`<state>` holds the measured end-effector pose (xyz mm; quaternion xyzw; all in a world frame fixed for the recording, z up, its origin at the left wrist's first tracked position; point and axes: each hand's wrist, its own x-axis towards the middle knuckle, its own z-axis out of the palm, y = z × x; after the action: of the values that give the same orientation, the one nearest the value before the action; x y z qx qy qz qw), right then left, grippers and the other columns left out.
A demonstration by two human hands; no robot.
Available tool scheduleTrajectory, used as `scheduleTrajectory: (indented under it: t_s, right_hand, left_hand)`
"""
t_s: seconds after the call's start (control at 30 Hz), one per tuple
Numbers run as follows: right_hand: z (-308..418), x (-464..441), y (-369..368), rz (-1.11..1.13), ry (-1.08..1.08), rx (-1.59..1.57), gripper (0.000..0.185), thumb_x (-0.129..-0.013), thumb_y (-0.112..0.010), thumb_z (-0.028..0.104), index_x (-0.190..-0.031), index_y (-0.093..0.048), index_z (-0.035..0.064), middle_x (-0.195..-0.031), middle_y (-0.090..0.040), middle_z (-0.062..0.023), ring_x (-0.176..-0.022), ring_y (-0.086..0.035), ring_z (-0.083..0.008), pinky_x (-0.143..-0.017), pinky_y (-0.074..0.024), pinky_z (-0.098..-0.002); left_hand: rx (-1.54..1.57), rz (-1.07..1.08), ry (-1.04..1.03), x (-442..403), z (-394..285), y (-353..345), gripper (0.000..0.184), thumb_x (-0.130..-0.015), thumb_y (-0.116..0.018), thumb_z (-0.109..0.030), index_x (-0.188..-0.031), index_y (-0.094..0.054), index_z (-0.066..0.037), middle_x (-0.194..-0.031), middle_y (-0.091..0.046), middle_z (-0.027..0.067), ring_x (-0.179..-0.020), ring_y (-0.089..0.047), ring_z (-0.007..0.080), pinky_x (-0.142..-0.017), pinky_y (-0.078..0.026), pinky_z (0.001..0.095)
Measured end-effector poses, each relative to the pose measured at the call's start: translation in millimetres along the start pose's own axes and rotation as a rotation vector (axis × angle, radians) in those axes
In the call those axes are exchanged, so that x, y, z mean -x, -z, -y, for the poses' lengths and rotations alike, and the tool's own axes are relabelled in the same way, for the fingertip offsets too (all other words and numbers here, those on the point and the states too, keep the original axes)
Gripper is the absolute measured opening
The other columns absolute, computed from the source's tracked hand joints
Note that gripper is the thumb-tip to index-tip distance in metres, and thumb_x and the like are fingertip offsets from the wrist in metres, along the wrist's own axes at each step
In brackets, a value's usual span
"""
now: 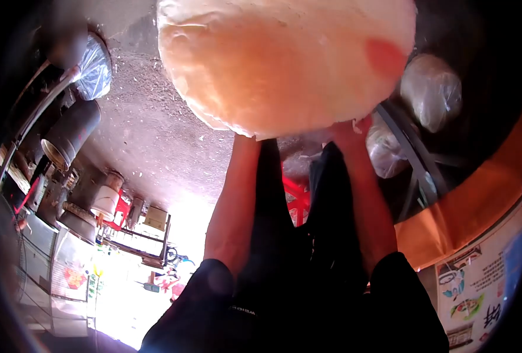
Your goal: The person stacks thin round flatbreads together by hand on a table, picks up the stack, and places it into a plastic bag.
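A large, pale, rounded flatbread-like sheet (272, 70) fills the top middle of the head view, close to the camera. Its surface is orange-tinted with a red patch at the right, and its lower edge is thin and uneven. My left forearm reaches up to that edge, where my left hand is hidden behind the sheet. On the other side, my right hand (350, 134) grips the lower right edge, its fingers mostly covered. Both arms hold the sheet raised over my legs in black trousers (275, 194).
Below lies a rough floor (149, 117) with pale scraps. A red plastic stool (298, 200) shows between my legs. Plastic-wrapped bundles (430, 91) and a dark metal frame (417, 159) stand at right, near an orange cloth (449, 217). A metal bucket (72, 135) is at left.
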<state>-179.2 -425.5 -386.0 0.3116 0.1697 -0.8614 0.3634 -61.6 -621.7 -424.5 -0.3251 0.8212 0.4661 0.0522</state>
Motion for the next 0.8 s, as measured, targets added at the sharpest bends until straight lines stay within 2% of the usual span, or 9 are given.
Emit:
scheduleTrajectory:
  t_s: [0.07, 0.2, 0.37, 0.57, 0.6, 0.63, 0.8]
  right_hand:
    - [34, -17, -24, 0.089, 0.080, 0.022, 0.051, -0.097, -0.040, 0.036, -0.137, -0.041, 0.0062, -0.139, -0.046, -0.0129, -0.124, -0.047, -0.0302, -0.101, -0.0404, -0.0449]
    - [99, -75, -63, 0.124, 0.068, 0.217, 0.048, -0.096, -0.042, 0.032, -0.136, -0.043, 0.0045, -0.134, -0.049, -0.0135, -0.121, -0.049, -0.0289, -0.100, -0.0417, -0.0435]
    - [138, -124, -88, 0.113, -0.025, 0.416, 0.045, -0.096, -0.044, 0.026, -0.134, -0.045, 0.0023, -0.129, -0.053, -0.0141, -0.117, -0.052, -0.0271, -0.098, -0.0432, -0.0417]
    - [159, -122, -106, 0.202, -0.139, 0.506, 0.041, -0.095, -0.046, 0.019, -0.131, -0.048, -0.0003, -0.123, -0.058, -0.0149, -0.112, -0.056, -0.0251, -0.096, -0.0451, -0.0396]
    - [151, -110, -125, -0.213, -0.034, 0.561, 0.041, -0.096, -0.046, 0.018, -0.132, -0.047, 0.0003, -0.124, -0.058, -0.0137, -0.111, -0.057, -0.0249, -0.094, -0.0461, -0.0391]
    - [156, -115, -119, -0.057, -0.023, 0.584, 0.045, -0.095, -0.050, 0.022, -0.135, -0.045, 0.0006, -0.126, -0.057, -0.0123, -0.110, -0.057, -0.0241, -0.095, -0.0457, -0.0382]
    - [178, -184, -139, 0.042, -0.129, 0.707, 0.043, -0.094, -0.054, 0.025, -0.129, -0.051, 0.0005, -0.123, -0.059, -0.0121, -0.109, -0.058, -0.0224, -0.095, -0.0453, -0.0353]
  left_hand:
    - [0.110, -0.102, 0.094, 2, 11, 13, 0.052, -0.089, -0.058, -0.034, -0.130, -0.047, -0.005, -0.131, -0.049, 0.0122, -0.120, -0.044, 0.0264, -0.101, -0.037, 0.0393]
    - [0.529, -0.269, 0.318, -9, 37, 59, 0.048, -0.090, -0.057, -0.033, -0.128, -0.048, -0.004, -0.127, -0.050, 0.0117, -0.116, -0.046, 0.0256, -0.097, -0.039, 0.0387]
    - [0.935, -0.227, 0.433, -45, 60, 121, 0.045, -0.090, -0.056, -0.032, -0.124, -0.050, -0.004, -0.122, -0.053, 0.0110, -0.111, -0.048, 0.0245, -0.094, -0.041, 0.0380]
    - [1.007, -0.078, 0.437, -105, 69, 164, 0.041, -0.091, -0.056, -0.031, -0.121, -0.053, -0.004, -0.117, -0.055, 0.0102, -0.105, -0.051, 0.0232, -0.089, -0.043, 0.0372]
    - [1.006, -0.058, 0.434, -114, 70, 168, 0.040, -0.091, -0.055, -0.031, -0.120, -0.053, -0.004, -0.116, -0.056, 0.0101, -0.104, -0.051, 0.0230, -0.088, -0.044, 0.0370]
    - [1.000, -0.032, 0.428, -124, 69, 172, 0.039, -0.091, -0.055, -0.031, -0.119, -0.054, -0.004, -0.115, -0.056, 0.0100, -0.103, -0.052, 0.0228, -0.088, -0.044, 0.0369]
    - [0.938, 0.049, 0.379, -167, 62, 189, 0.036, -0.091, -0.055, -0.030, -0.116, -0.056, -0.003, -0.110, -0.058, 0.0093, -0.097, -0.054, 0.0218, -0.084, -0.046, 0.0362]
